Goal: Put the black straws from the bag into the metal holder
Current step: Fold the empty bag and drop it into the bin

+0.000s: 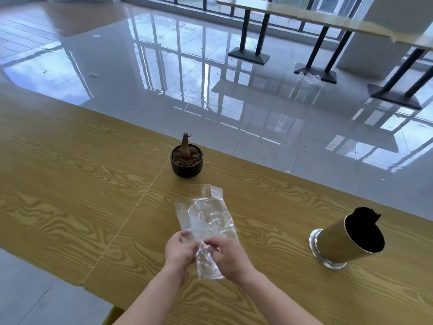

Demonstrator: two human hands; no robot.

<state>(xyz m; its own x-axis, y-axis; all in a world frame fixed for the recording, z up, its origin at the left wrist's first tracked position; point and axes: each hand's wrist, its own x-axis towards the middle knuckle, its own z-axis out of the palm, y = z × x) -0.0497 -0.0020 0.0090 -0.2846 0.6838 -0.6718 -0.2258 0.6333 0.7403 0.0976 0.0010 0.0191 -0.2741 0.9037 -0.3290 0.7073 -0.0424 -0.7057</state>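
Nearest me, at 6 o'clock over the bench point(70, 184): my left hand point(179, 250) and right hand point(228, 256) sit close together, both pinching the near end of the clear bag point(206, 219), probably to flatten or fold it. Bag looks empty; the wood grain shows through it, and its loose end lies toward 12. At 3 o'clock, well apart from the bag: metal holder point(337, 240) standing on its clear base, black straws point(367, 212) bunched against the far rim, tips above it. My judgement: transfer complete. At 12, just beyond the bag: small potted plant point(186, 164), uninvolved.
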